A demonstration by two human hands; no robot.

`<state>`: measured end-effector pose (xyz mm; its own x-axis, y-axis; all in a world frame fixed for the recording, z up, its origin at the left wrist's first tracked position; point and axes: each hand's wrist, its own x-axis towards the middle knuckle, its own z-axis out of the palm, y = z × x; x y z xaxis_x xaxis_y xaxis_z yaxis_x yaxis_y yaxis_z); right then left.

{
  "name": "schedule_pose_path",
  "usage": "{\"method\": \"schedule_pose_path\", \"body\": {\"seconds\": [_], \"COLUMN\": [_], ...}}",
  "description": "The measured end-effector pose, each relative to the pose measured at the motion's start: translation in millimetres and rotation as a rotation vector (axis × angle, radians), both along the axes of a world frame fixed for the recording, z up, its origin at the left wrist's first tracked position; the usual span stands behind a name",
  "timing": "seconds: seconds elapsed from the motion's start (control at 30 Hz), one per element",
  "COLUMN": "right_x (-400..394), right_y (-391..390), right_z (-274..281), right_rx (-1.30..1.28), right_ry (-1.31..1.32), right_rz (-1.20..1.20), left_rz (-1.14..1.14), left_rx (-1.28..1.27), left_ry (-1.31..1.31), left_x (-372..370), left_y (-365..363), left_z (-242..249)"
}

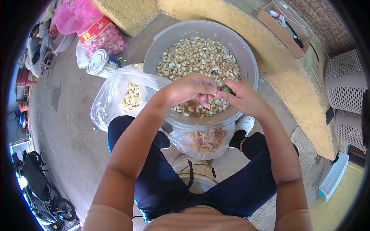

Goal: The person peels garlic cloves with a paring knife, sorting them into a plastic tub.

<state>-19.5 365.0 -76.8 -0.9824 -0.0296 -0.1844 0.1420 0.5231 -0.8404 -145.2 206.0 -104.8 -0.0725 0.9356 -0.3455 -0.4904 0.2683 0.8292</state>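
Note:
Over a wide grey tub (252,65) my two hands meet, fingertips close together. A garlic clove (215,93), mostly covered by fingers, is pinched in my left hand (192,89). My right hand (244,98) is closed around a small green-handled tool (227,89); its blade cannot be made out. Many garlic cloves (196,57) lie in brownish water in the tub. To the left, an open clear plastic bag (106,102) holds peeled cloves (132,96). Below the tub's near rim, another clear bag (181,139) contains papery skins (208,140).
A lidded tin (102,63) and a pink mesh sack of garlic (106,40) stand back left. A low yellow wall (285,92) curves along the right, carrying a cardboard box (283,32). Perforated crates (345,82) sit far right; a motorcycle (42,188) and a seated person (38,44) are at left.

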Motion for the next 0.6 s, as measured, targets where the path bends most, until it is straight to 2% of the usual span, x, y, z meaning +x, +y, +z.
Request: {"method": "schedule_pose_path", "body": {"seconds": [0.17, 0.37, 0.6], "right_x": [0, 0, -1], "right_y": [-2, -4, -4], "right_z": [1, 4, -11], "right_rx": [-0.116, -0.14, 0.255], "right_ry": [0.007, -0.064, 0.15], "right_rz": [-0.015, 0.002, -0.132], "left_rz": [0.02, 0.037, 0.285], "left_rx": [0.008, 0.013, 0.014], "left_ry": [-0.136, -0.192, -0.211], "left_x": [2, 2, 14], "left_y": [0, -1, 5], "left_z": [-2, -8, -13]}}
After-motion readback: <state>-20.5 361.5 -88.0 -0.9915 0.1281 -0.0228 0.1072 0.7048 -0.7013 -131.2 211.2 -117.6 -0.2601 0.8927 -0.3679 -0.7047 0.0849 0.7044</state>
